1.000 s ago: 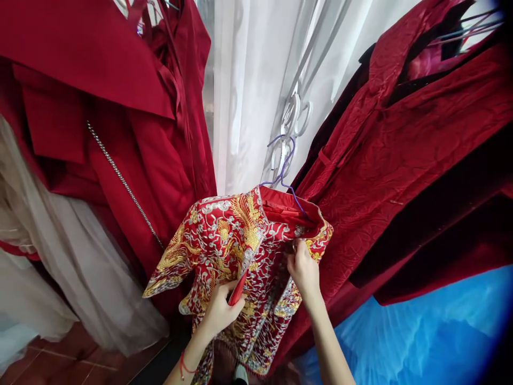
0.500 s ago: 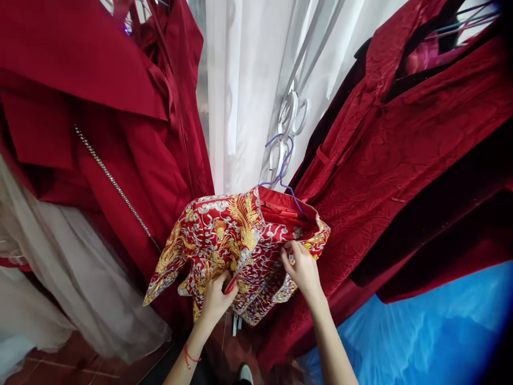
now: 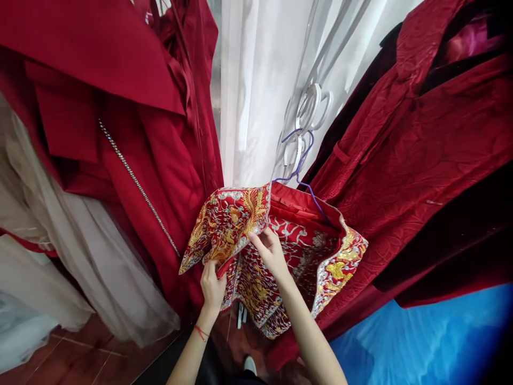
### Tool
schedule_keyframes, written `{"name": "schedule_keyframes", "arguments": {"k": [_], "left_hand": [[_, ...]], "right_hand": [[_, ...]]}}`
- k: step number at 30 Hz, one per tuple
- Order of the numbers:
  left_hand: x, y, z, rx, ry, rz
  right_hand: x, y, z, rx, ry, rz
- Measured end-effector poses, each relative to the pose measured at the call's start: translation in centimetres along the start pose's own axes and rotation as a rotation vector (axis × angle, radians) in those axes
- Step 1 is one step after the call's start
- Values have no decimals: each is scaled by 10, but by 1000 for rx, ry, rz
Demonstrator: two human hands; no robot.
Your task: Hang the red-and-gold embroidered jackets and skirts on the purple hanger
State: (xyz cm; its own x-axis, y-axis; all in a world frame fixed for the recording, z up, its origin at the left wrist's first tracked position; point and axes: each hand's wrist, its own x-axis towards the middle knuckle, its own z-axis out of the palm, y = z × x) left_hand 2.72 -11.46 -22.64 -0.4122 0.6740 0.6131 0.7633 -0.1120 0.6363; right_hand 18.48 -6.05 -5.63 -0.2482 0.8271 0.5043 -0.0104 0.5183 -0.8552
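Note:
A red jacket [image 3: 256, 283] with gold and silver embroidery hangs on a purple wire hanger [image 3: 306, 187], its front open and the red lining showing at the collar. My left hand [image 3: 214, 283] is closed on the lower part of the jacket's left-side front edge. Higher on that same edge, my right hand [image 3: 271, 251] pinches the border between thumb and fingers. The other front panel falls loose to the right of my right forearm, its border turned outward.
Red dresses [image 3: 140, 128] hang at left, one with a glittering chain trim, above pale tulle skirts [image 3: 108, 267]. Patterned red garments [image 3: 420, 160] crowd the right, over blue fabric [image 3: 401, 337]. A white scrolled metal rack [image 3: 308, 107] stands before white curtains [image 3: 256, 96].
My right hand has moved left from the right front panel to the left-side edge. The jacket front has spread wider open. My left hand keeps hold.

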Motion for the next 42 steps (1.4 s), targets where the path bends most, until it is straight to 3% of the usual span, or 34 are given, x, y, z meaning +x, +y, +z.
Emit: {"name": "schedule_keyframes", "arguments": {"k": [6, 11, 14, 16, 19, 23, 25, 26, 27, 30, 31, 32, 34, 38, 40, 42], "left_hand": [[26, -25, -18, 81, 261, -133], [27, -46, -49, 90, 221, -82], [20, -62, -74, 137, 280, -130], [13, -70, -87, 123, 249, -160], [-7, -68, -95, 46, -26, -95], [-35, -38, -80, -124, -621, 39], [-34, -22, -73, -246, -779, 105], [-26, -16, -72, -291, -756, 130], [-14, -11, -73, -314, -655, 140], [43, -4, -80, -266, -80, 103], [66, -3, -81, -217, 70, 92], [88, -2, -81, -174, 137, 96], [126, -1, -75, -137, 122, 86], [168, -4, -57, -272, -221, 69], [176, -6, -57, -296, -169, 39], [181, -5, -66, -255, -19, 32]], "right_hand": [[-1, -4, 1, 2, -6, -27], [0, -1, 1, -109, 47, -9], [1, -2, 4, -81, 90, 16], [2, -6, 9, -33, 112, 28], [2, -13, 16, 31, 150, 48], [-1, -18, 14, 58, 259, 34], [-2, -17, 4, 26, 342, -8], [-2, -16, -2, -10, 392, -28], [-2, -14, -8, -47, 434, -42], [-4, -5, -20, -96, 480, -28], [-5, -2, -20, -103, 464, -12], [-7, 2, -19, -116, 432, 4], [-13, 10, -13, -183, 327, 43], [-24, 17, -6, -276, 88, 129], [-26, 14, -11, -262, 100, 120], [-25, 9, -19, -210, 180, 87]]}}
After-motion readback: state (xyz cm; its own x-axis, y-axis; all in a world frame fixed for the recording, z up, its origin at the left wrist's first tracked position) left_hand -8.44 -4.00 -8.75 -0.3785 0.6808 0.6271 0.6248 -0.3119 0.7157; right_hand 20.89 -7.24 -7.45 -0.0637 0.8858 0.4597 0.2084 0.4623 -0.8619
